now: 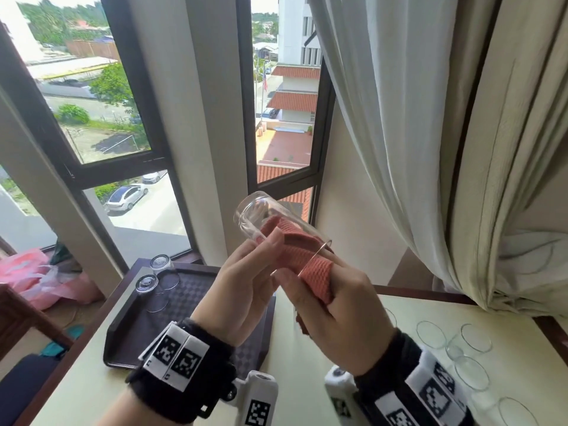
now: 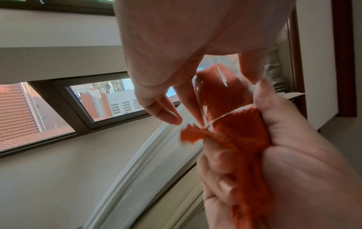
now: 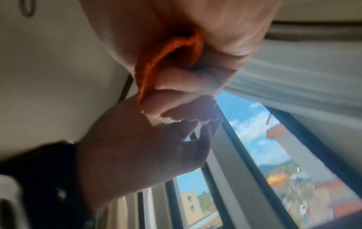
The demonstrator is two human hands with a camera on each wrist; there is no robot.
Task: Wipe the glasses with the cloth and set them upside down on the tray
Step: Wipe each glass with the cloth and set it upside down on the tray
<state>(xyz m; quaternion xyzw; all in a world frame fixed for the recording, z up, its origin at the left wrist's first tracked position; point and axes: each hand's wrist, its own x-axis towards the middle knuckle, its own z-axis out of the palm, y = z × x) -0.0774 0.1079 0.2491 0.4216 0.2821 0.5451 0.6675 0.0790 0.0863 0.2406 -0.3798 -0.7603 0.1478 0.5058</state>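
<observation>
Head view, frame centre: left hand (image 1: 242,290) grips a tilted glass (image 1: 270,224); right hand (image 1: 335,305), fingers curled, pushes the orange cloth (image 1: 307,256) inside it.

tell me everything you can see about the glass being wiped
The glass is a clear, straight-sided tumbler with a thick base and thin rim, held in the air above the table in front of the window. It is tilted, base up and away, mouth down towards the person. The left hand holds its side with the fingertips. An orange waffle-weave cloth is pushed in through the mouth and fills much of the inside, gripped by the right hand. It looks empty of liquid.
</observation>
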